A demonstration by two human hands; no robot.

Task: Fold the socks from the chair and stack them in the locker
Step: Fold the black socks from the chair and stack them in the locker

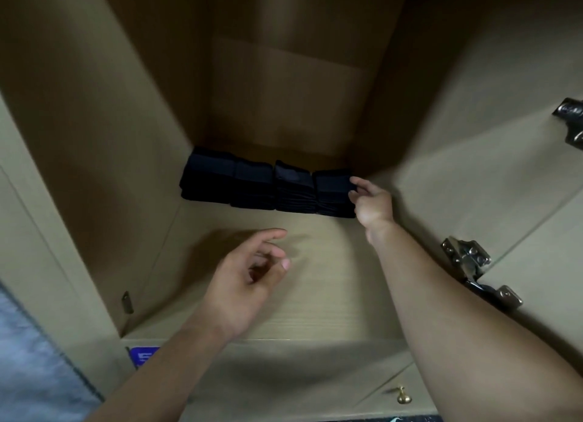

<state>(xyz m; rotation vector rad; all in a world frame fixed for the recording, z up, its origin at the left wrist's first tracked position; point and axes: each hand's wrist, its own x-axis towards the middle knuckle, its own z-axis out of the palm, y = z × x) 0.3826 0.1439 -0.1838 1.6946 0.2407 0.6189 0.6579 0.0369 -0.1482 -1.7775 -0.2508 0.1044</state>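
Several stacks of folded dark navy socks (252, 185) stand in a row at the back of the locker shelf (299, 295). My right hand (373, 202) reaches to the rightmost stack (332, 193) and pinches the edge of its top sock between thumb and fingers. My left hand (249, 279) hovers over the front of the shelf with fingers loosely curled, holding nothing.
The locker's beige side walls (94, 137) close in left and right. The open door (520, 185) hangs at the right on two metal hinges (473, 267). Below the shelf are a brass knob (403, 395) and a blue label (143, 355).
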